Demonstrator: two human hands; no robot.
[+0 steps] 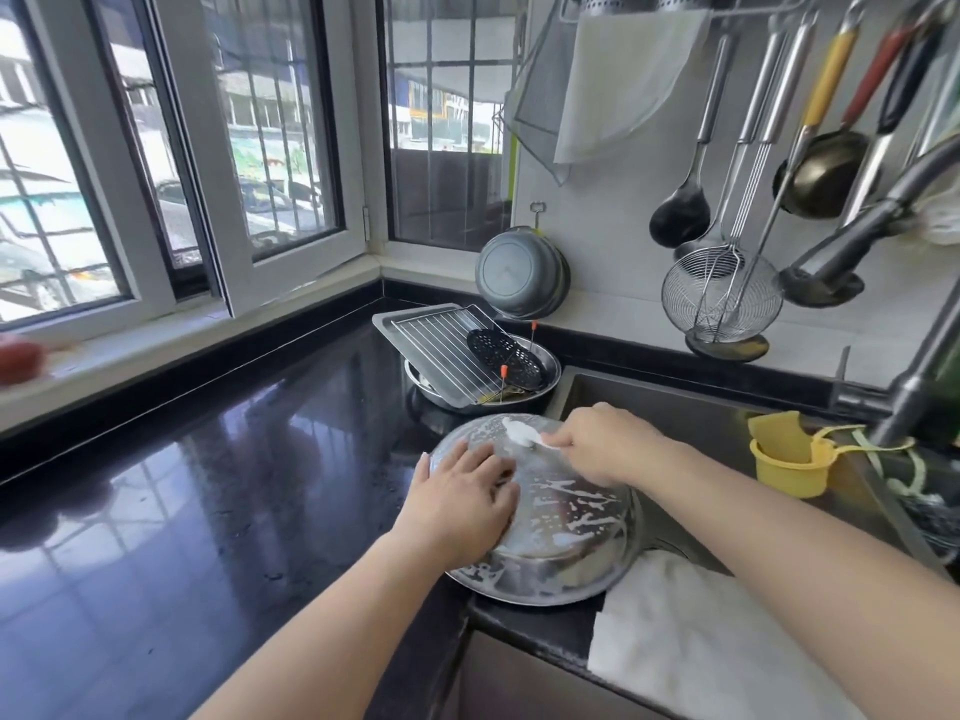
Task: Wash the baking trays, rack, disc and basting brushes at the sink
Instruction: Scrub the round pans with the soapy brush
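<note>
A round steel tray (566, 532) lies upside down at the sink's left rim, streaked with white foam. My left hand (462, 496) presses flat on its left side. My right hand (602, 444) grips a white brush (519, 432) whose foamy head touches the tray's far edge. Behind, a steel basin (545, 379) holds a grey rectangular baking tray (415, 330), a wire rack (447, 350), a black perforated disc (506, 356) and two thin brushes with orange tips (503, 370).
The sink (701, 407) opens to the right, with a tap (883, 220) over it and a yellow sponge holder (789, 459) on its wall. A white cloth (701, 631) drapes the front rim. Ladles and a wire skimmer (722, 293) hang on the wall. Black counter (208, 485) spreads left.
</note>
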